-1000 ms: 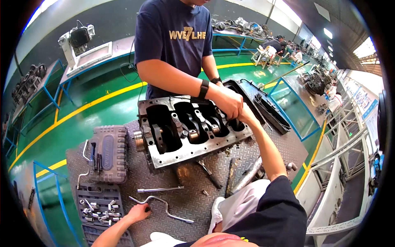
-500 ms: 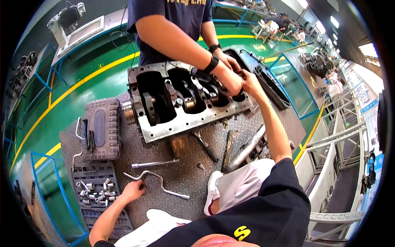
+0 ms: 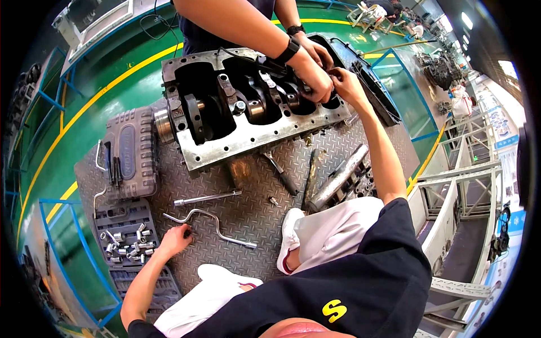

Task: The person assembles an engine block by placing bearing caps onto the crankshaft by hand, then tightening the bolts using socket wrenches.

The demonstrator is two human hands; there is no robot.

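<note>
An engine block (image 3: 189,147), grey metal with its crankshaft (image 3: 256,107) showing in the open bays, lies on the table. At its far right end, my right hand (image 3: 350,87) is closed with fingertips pinched beside a co-worker's hands (image 3: 318,81); what lies between them is hidden. My left hand (image 3: 176,240) rests low over the table at the left, fingers curled round something dark that I cannot make out. Just beyond it lies a bent speed-brace handle (image 3: 217,225), apart from the fingers. A straight chrome bar (image 3: 207,197) lies farther off.
Left of my left hand, an open socket case (image 3: 121,211) holds several loose sockets (image 3: 135,242); its ribbed lid (image 3: 132,155) carries dark tools. A black-handled ratchet (image 3: 282,174), a metal shaft (image 3: 341,177) and dark engine parts lie near my right knee. A dark oil pan (image 3: 372,96) stands at the far right.
The view has tipped down and nearer, so the block sits higher in the picture. Both hands keep about the same places; the co-worker's hands stay at the block's right end.
</note>
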